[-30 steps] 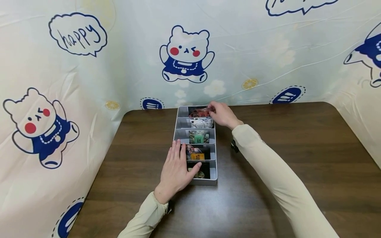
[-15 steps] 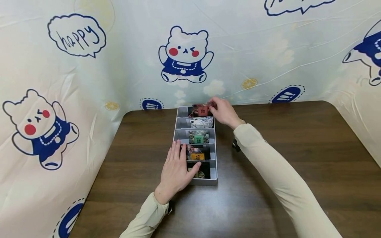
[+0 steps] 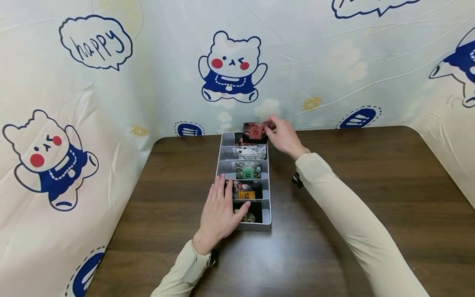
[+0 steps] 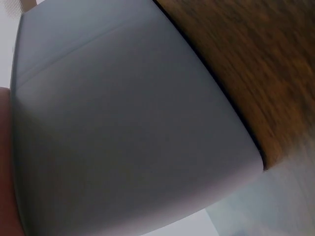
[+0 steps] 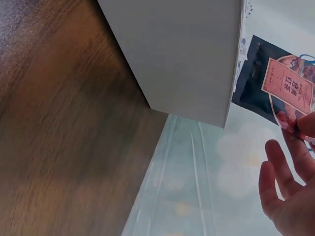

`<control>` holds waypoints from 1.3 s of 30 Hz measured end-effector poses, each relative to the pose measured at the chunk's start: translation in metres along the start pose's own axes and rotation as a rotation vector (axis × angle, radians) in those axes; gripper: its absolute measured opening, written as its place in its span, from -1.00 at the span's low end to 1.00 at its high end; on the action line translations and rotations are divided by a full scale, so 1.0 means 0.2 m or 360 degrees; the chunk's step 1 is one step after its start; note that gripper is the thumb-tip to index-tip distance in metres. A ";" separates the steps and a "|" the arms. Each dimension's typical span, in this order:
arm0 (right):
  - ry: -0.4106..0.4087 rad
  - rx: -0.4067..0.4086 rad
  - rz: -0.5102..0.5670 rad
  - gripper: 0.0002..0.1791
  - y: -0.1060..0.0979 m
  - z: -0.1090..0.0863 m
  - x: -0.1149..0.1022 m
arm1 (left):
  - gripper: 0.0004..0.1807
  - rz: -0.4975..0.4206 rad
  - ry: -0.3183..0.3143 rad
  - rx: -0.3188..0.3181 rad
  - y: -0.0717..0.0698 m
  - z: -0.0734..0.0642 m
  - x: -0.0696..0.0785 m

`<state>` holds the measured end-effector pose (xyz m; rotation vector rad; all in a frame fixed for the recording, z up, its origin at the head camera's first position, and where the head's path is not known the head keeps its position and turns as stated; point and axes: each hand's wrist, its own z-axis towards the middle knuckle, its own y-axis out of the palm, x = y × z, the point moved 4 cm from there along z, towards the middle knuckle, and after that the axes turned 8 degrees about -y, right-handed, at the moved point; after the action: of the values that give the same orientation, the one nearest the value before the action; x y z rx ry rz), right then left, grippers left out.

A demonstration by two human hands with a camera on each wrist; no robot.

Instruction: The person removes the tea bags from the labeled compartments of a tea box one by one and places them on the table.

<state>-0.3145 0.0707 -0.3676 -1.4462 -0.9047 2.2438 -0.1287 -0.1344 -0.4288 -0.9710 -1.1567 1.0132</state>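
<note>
The right hand (image 3: 283,138) has its thumb and fingers (image 5: 296,148) pinched on one end of a red sachet (image 3: 256,132), held at the box's far compartment, though whether its lower edge touches anything there cannot be told. The sachet looks light and thin, probably pliable and a little slick, so a flat grip on its sealed margin should hold without crushing the filling. On the tabletop (image 3: 167,185), the left hand (image 3: 218,212) lies along the box (image 3: 256,227), fingers straight, thumb spread away.
</note>
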 end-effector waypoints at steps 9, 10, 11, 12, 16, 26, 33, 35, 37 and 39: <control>0.0012 0.0124 0.0082 -0.71 -0.07 0.00 0.01 | -0.09 -0.0015 -0.0002 0.0002 0.00 0.00 0.00; 0.0020 0.0129 0.0095 -0.70 -0.07 -0.01 0.02 | -0.09 -0.0008 0.0003 0.0006 0.01 0.00 0.00; 0.0028 0.0137 0.0107 -0.70 -0.08 -0.01 0.02 | -0.09 -0.0002 0.0008 0.0012 0.01 0.00 -0.01; 0.0038 0.0147 0.0117 -0.69 -0.09 -0.01 0.03 | -0.09 0.0005 0.0013 0.0019 0.01 0.00 -0.01; 0.0063 0.0180 0.0156 -0.68 -0.12 -0.02 0.05 | -0.10 0.0002 0.0022 0.0034 0.01 0.00 -0.01; 0.0077 0.0226 0.0172 -0.64 -0.15 -0.04 0.10 | -0.11 0.0000 0.0010 0.0020 0.01 0.00 -0.01; 0.0139 0.0261 0.0139 -0.63 -0.18 -0.07 0.16 | -0.12 -0.0010 0.0011 0.0016 0.00 0.00 -0.01; 0.0150 0.0263 0.0132 -0.62 -0.19 -0.07 0.18 | -0.12 -0.0012 0.0010 0.0014 0.01 0.00 -0.01; 0.0162 0.0261 0.0134 -0.62 -0.19 -0.08 0.20 | -0.12 -0.0015 0.0010 0.0016 0.00 0.00 -0.01; 0.0178 0.0257 0.0135 -0.62 -0.20 -0.09 0.21 | -0.13 -0.0016 0.0011 0.0022 0.01 0.00 -0.01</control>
<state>-0.3200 0.1296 -0.3758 -1.5438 -0.6238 2.2125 -0.1287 -0.1357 -0.4302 -0.9564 -1.1465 1.0077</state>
